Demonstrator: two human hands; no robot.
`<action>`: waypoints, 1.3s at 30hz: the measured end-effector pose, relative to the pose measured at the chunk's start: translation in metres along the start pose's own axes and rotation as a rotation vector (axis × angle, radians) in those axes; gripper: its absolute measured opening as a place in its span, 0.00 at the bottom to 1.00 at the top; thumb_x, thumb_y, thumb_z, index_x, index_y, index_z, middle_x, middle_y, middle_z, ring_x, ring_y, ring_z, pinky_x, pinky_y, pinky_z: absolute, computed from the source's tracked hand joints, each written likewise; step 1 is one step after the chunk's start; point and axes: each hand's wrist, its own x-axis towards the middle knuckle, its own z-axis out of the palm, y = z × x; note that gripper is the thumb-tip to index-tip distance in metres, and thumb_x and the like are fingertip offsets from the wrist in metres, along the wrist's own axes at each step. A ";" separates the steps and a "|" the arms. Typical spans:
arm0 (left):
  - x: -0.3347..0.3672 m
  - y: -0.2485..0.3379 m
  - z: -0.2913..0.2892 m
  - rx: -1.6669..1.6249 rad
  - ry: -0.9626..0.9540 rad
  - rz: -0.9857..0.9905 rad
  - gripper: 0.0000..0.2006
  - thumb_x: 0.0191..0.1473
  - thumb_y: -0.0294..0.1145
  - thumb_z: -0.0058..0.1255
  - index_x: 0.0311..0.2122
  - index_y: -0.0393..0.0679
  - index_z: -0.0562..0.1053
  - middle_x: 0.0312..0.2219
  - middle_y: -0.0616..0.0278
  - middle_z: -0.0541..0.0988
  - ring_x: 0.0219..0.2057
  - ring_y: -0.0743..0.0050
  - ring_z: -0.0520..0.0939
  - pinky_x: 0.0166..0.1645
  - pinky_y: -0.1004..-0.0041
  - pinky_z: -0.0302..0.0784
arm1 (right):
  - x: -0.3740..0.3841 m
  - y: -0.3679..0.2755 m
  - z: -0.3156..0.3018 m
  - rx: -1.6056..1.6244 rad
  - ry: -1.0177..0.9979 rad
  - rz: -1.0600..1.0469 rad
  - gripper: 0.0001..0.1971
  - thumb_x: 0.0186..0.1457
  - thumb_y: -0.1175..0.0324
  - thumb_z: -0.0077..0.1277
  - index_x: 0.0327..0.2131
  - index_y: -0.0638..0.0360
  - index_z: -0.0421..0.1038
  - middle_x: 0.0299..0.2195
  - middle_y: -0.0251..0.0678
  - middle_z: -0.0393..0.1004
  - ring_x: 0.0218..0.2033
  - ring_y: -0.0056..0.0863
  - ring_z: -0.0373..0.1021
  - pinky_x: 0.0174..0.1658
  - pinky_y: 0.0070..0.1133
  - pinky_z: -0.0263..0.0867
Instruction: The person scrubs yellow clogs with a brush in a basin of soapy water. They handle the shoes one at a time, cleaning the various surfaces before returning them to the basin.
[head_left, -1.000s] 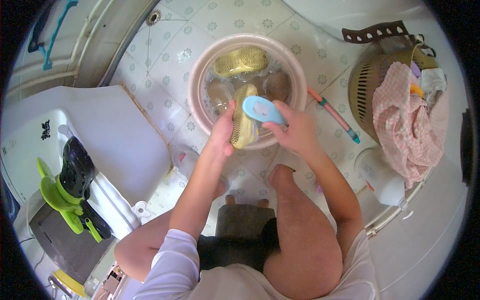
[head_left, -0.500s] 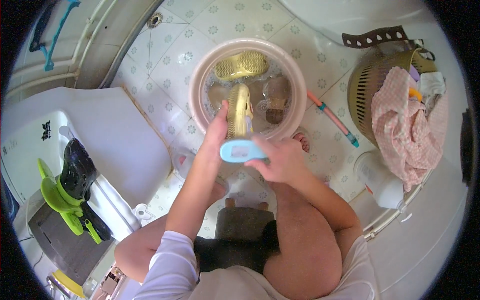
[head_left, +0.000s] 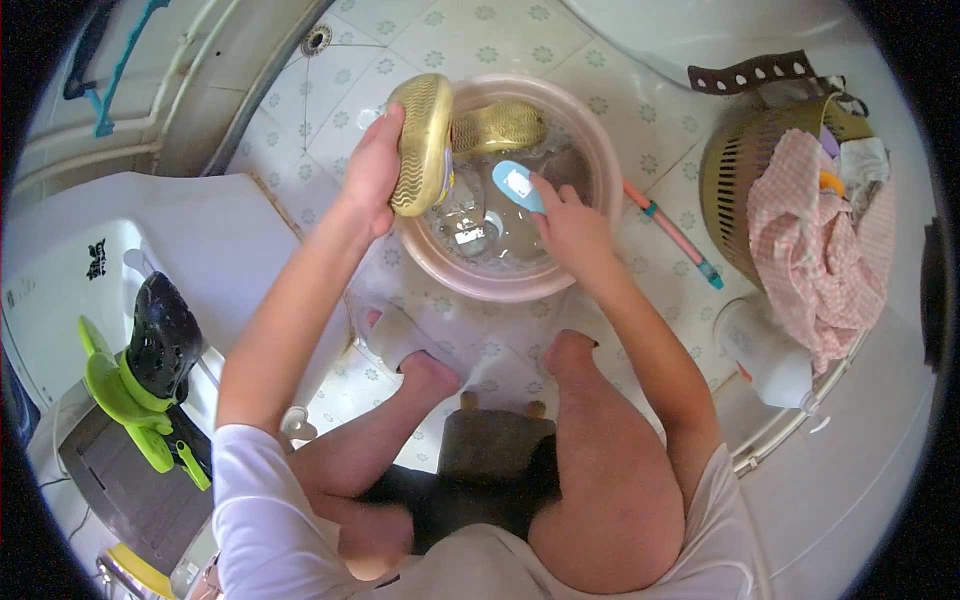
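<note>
Shoe (head_left: 422,145), yellow, head view (only view): up in left hand (head_left: 374,172), over the far-left rim of the pink basin (head_left: 500,287). Gap to rim: can't tell.

Left grip: clamped on the shoe from its left side; most fingertips hidden. Right hand (head_left: 577,228): closed round the near-right end of a light-blue brush (head_left: 520,186), which sits over the basin's water (head_left: 512,238). Bristles are out of sight, so can't confirm whether they touch water.

Step, my read: mid-scrub, between strokes. Brush and shoe are apart, so no scrubbing contact right now. Brush may be getting wetted.

Next move calls for bringing the two together, bristles onto the face to be cleaned, with the left grip firm against the push; wet rubber could slip or twist.

Pointing: long axis runs roughly near-to-far from the person, almost straight up the frame. Zigzag tread faces left and up, smooth sidewall to the right. Far end looks broader; can't say for sure it's the toe.

Second yellow shoe (head_left: 498,127): in the basin's far part, tread up, long axis left-right, roughly crosswise to the held one.
</note>
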 end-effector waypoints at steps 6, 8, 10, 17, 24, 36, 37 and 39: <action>-0.008 0.009 0.004 0.188 0.047 0.072 0.25 0.70 0.51 0.36 0.62 0.43 0.62 0.47 0.57 0.77 0.43 0.69 0.81 0.45 0.66 0.83 | 0.017 -0.007 0.043 -0.135 -0.038 -0.026 0.29 0.59 0.61 0.52 0.63 0.54 0.61 0.39 0.51 0.75 0.35 0.51 0.78 0.38 0.43 0.74; -0.010 0.007 -0.002 0.213 0.017 0.048 0.25 0.70 0.50 0.37 0.63 0.43 0.61 0.48 0.57 0.77 0.44 0.69 0.81 0.47 0.67 0.82 | 0.013 -0.009 0.038 -0.056 -0.157 -0.033 0.27 0.59 0.62 0.53 0.61 0.55 0.64 0.38 0.52 0.76 0.36 0.51 0.78 0.39 0.42 0.74; -0.009 0.004 -0.003 0.197 0.012 0.040 0.25 0.70 0.51 0.35 0.62 0.43 0.62 0.48 0.57 0.77 0.44 0.69 0.81 0.47 0.66 0.82 | 0.004 -0.008 0.032 0.162 -0.217 -0.083 0.23 0.57 0.63 0.56 0.55 0.58 0.72 0.38 0.55 0.79 0.39 0.53 0.77 0.41 0.42 0.74; -0.017 -0.003 0.002 -0.092 -0.131 -0.123 0.29 0.69 0.56 0.30 0.60 0.42 0.66 0.49 0.55 0.76 0.48 0.61 0.78 0.58 0.59 0.74 | -0.018 0.004 0.002 1.110 0.013 0.243 0.19 0.63 0.57 0.54 0.55 0.51 0.70 0.24 0.34 0.70 0.20 0.22 0.66 0.21 0.20 0.61; -0.014 -0.055 0.011 -0.261 -0.199 -0.210 0.25 0.69 0.50 0.34 0.59 0.41 0.67 0.53 0.53 0.76 0.53 0.59 0.78 0.59 0.59 0.75 | -0.040 -0.007 -0.003 1.630 -0.064 0.401 0.18 0.69 0.56 0.44 0.57 0.52 0.65 0.22 0.26 0.63 0.16 0.14 0.55 0.17 0.14 0.51; -0.010 -0.069 -0.006 -0.412 0.011 -0.199 0.22 0.69 0.49 0.37 0.57 0.43 0.69 0.49 0.56 0.79 0.50 0.63 0.79 0.58 0.60 0.74 | -0.041 -0.053 -0.007 0.791 0.278 -0.373 0.29 0.55 0.64 0.62 0.61 0.46 0.69 0.50 0.42 0.78 0.49 0.41 0.77 0.53 0.28 0.72; -0.009 -0.070 -0.006 -0.411 0.010 -0.201 0.22 0.69 0.49 0.37 0.57 0.43 0.69 0.49 0.56 0.79 0.50 0.63 0.79 0.58 0.60 0.74 | -0.035 -0.051 -0.009 0.792 0.278 -0.371 0.29 0.55 0.64 0.62 0.61 0.46 0.69 0.50 0.42 0.78 0.49 0.41 0.77 0.53 0.28 0.72; -0.014 -0.070 0.001 -0.417 0.028 -0.186 0.22 0.69 0.47 0.38 0.57 0.42 0.69 0.48 0.56 0.79 0.49 0.63 0.80 0.55 0.60 0.76 | -0.019 -0.045 -0.014 0.762 0.369 -0.273 0.29 0.54 0.63 0.62 0.61 0.45 0.69 0.48 0.42 0.79 0.46 0.41 0.78 0.49 0.28 0.73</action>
